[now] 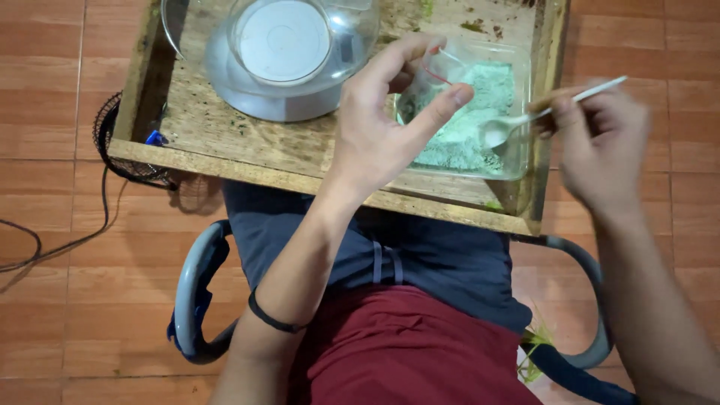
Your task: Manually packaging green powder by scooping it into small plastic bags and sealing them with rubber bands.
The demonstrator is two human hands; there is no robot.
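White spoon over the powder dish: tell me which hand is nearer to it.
Right. The right hand holds the white spoon by its handle in a pinch grip. The left hand is beside it to the left, at the edge of the glass dish.

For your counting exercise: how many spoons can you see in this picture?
1. The white plastic spoon is in the right hand, its bowl over the pale green powder. Others may be hidden.
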